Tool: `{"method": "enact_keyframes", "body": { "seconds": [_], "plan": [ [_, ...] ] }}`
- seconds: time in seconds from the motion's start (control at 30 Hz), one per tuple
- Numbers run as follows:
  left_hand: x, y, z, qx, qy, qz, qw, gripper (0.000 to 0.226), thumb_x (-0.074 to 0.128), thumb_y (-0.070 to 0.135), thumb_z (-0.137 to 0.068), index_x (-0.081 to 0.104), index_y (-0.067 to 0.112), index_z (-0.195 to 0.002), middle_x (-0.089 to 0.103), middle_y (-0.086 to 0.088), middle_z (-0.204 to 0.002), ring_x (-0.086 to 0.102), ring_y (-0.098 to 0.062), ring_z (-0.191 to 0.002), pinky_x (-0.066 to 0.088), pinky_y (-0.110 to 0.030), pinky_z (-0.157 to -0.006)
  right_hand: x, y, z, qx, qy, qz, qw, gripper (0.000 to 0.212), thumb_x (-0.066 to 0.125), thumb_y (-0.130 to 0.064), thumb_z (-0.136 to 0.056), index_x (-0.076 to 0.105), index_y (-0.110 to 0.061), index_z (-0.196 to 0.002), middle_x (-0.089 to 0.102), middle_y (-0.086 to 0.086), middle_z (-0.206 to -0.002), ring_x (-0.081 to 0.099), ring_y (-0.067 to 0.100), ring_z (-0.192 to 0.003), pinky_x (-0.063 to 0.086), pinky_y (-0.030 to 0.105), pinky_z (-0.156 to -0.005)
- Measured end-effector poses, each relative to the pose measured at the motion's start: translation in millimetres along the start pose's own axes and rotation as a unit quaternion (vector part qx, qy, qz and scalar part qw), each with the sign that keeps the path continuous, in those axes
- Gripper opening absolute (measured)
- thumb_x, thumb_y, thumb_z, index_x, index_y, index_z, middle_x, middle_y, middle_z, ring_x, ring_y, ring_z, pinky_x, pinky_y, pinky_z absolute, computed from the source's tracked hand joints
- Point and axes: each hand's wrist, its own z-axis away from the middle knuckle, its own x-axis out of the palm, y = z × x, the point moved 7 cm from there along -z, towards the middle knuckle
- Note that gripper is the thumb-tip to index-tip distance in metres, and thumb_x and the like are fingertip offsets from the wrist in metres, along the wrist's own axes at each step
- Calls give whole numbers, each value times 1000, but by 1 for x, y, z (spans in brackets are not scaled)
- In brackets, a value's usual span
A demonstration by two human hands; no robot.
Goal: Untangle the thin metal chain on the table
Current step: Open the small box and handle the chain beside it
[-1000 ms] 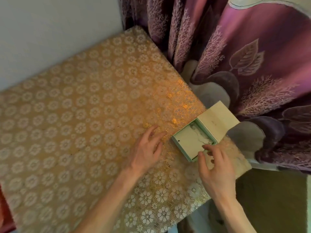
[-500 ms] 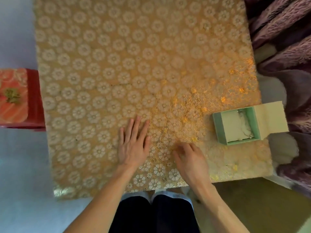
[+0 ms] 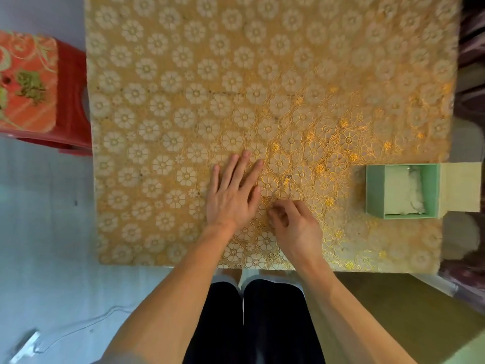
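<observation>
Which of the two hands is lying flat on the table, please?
The left hand, its fingers straight and spread; the right hand has curled fingers.

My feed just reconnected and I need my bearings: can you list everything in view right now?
tablecloth: one, gold with white lace flowers, covering the table
box: one, mint green, open, at the table's right edge
lid: one, cream, folded out to the box's right
padding: one, white, inside the box
chain: one, thin faint strand, on the cloth just beyond the right fingertips; hard to make out
stool: one, red with an orange patterned top, left of the table
curtain: purple, along the right edge
cable: one, pale, on the floor at lower left
trousers: dark, below the near table edge
left hand: flat on the cloth, fingers straight
right hand: fingers curled at the cloth beside the left hand; any grip on the chain is not visible
</observation>
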Motion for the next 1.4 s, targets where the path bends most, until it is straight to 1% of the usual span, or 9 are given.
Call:
{"method": "enact_keyframes", "body": {
  "seconds": [0.4,0.63,0.8,0.93,1.0,1.1,1.2,1.33,1.4],
  "plan": [
    [-1,2,1,-7,-8,-20,1000,60,22,50,-106,-1,35,-160,-8,1,-169,-7,-20,-155,-1,-52,-124,4,-13,1,-82,39,70,993,9,62,-17,-98,68,-10,-99,66,5,-93,62,25,-75,48,32,-46],
    [-26,17,-3,-23,20,119,992,65,46,34,-90,32,30,-154,16,-1,-166,9,-25,-153,14,-60,-122,-15,13,7,47,-47,-173,983,11,47,-20,-105,57,-16,-109,54,-4,-109,58,12,-84,49,27,-69],
    [-24,85,-12,128,-214,190,949,55,56,36,-79,57,42,-134,22,11,-164,5,-12,-150,4,-54,-123,-58,23,19,139,-74,-374,914,7,48,-14,-105,51,-16,-99,60,0,-75,55,16,-61,44,28,-54],
    [-29,118,-15,151,-303,274,900,17,60,31,-97,70,30,-111,64,19,-125,50,-5,-124,32,-50,-116,-93,40,26,187,-4,-443,877,4,50,-11,-103,52,-10,-100,56,-5,-66,48,13,-59,41,32,-55],
    [-37,126,-15,93,-361,361,855,13,60,30,-98,70,28,-105,72,17,-98,67,-19,-95,51,-52,-97,-110,52,31,214,40,-478,851,4,51,-9,-102,54,-10,-105,59,2,-77,49,12,-60,44,28,-56],
    [-51,132,-18,78,-398,399,822,22,64,41,-91,75,27,-104,77,14,-91,60,-52,-80,53,-57,-69,-128,72,39,249,83,-507,821,14,52,-10,-102,62,-16,-111,60,2,-85,51,11,-62,48,23,-58],
    [-61,139,-24,86,-433,406,800,29,66,55,-82,77,35,-100,78,4,-96,62,-55,-93,47,-69,-91,-139,94,51,281,116,-521,797,19,54,-12,-102,69,-19,-109,59,-1,-76,52,11,-63,50,25,-63],
    [-68,148,-43,57,-425,403,809,25,63,34,-82,75,18,-96,78,1,-90,72,-13,-88,54,-18,-80,-152,124,71,310,162,-516,782,20,58,-15,-100,75,-25,-103,65,-7,-73,56,11,-63,53,29,-70],
    [-70,156,-50,50,-433,392,810,28,63,33,-81,74,15,-100,78,-1,-87,70,-8,-79,52,-14,-70,-157,137,80,315,183,-508,780,19,61,-16,-99,76,-27,-101,68,-6,-76,57,10,-63,53,27,-69]
  ]
}}
